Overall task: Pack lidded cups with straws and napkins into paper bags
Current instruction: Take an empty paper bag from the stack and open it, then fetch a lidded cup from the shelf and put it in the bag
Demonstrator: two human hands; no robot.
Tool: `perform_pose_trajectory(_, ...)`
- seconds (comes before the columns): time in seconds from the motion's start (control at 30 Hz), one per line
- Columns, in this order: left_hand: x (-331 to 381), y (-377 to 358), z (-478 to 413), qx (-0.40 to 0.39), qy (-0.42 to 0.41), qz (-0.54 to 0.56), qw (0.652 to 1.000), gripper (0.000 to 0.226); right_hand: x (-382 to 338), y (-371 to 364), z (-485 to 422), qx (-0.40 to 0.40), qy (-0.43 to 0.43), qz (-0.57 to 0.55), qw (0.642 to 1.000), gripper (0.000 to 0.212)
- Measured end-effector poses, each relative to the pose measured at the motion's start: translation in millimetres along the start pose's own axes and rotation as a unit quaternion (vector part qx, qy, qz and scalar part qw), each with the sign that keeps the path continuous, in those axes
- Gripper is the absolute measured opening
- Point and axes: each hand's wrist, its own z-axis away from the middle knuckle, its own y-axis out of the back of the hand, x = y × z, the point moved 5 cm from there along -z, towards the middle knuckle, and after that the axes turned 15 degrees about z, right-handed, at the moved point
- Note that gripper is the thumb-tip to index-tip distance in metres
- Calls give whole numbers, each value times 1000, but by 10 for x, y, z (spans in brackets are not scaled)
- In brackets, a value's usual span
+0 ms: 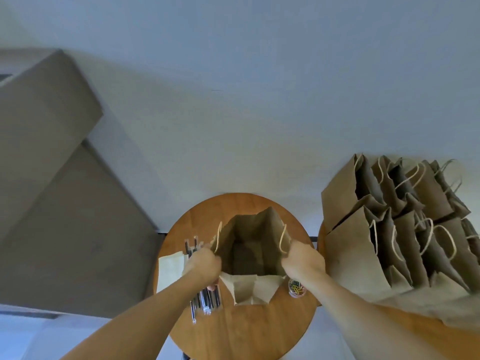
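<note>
Rims pinched, your left hand point(205, 263) and right hand point(302, 258) hold the paper bag point(255, 227) open, ready for loading.

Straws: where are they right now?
Head view: the straws lie on the round table, left of the open bag and right of the napkins, partly under the left hand.
</note>
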Motion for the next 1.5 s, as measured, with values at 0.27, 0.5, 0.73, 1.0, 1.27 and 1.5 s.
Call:
perform_pose_trajectory(0.27,-188,-265,43,-83,-15,19,996,34,-221,-263,124,-81,73,-34,993,38)
perform_pose_trajectory(0.5,-102,36,98,-122,-49,-50,990,93,-288,-73,151,-153,126,-73,977,89)
perform_pose_trajectory(0.73,490,569,203,20,-157,-231,960,68,-671,656,128,-33,195,-35,980,67)
perform_pose_trajectory(1.0,1142,1603,663,171,-199,-250,932,72,-1517,1596,193,67,299,7,952,62)
perform_pose_trajectory(1.27,1273,3097,1394,306,-210,-199,907,71,-2616,2536,476,147,380,18,913,60)
perform_pose_trajectory(1.5,617,4488,1798,386,-186,-156,890,68,-4029,2999,1082,201,480,2,854,56)
